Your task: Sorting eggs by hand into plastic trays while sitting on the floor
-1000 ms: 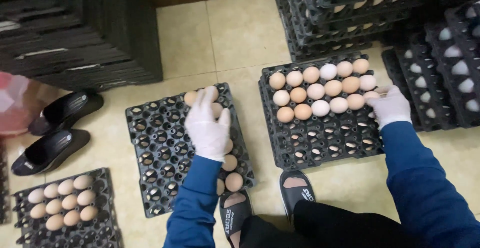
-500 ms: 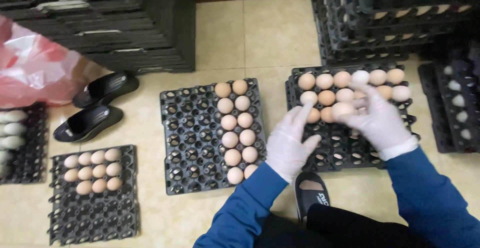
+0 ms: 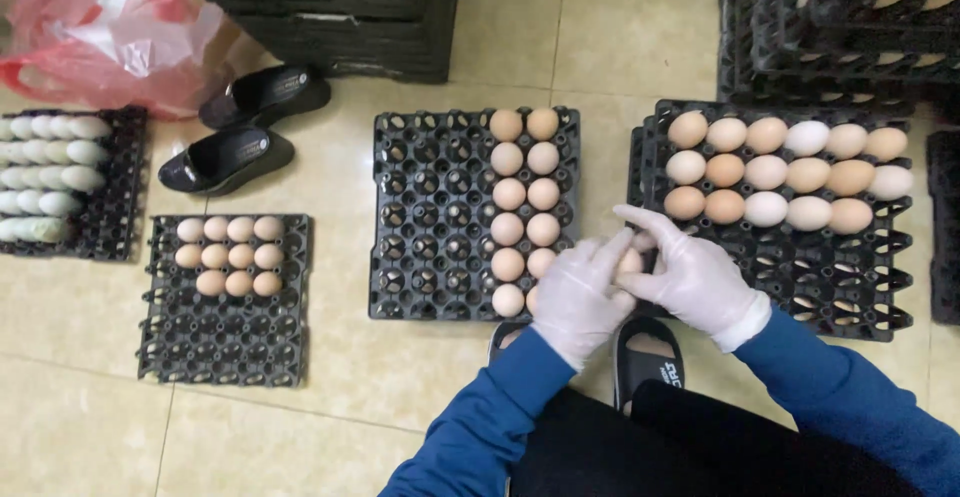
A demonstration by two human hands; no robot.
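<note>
Low in the middle of the frame, the left hand (image 3: 582,297) and the right hand (image 3: 692,279), both in white gloves, meet with fingers curled around an egg (image 3: 630,261) held between them. The egg sits over the gap between the middle tray (image 3: 430,217), with two columns of eggs, and the right tray (image 3: 860,277), with three rows. Black shoes (image 3: 245,127) lie at upper left beside a red bag (image 3: 110,37).
</note>
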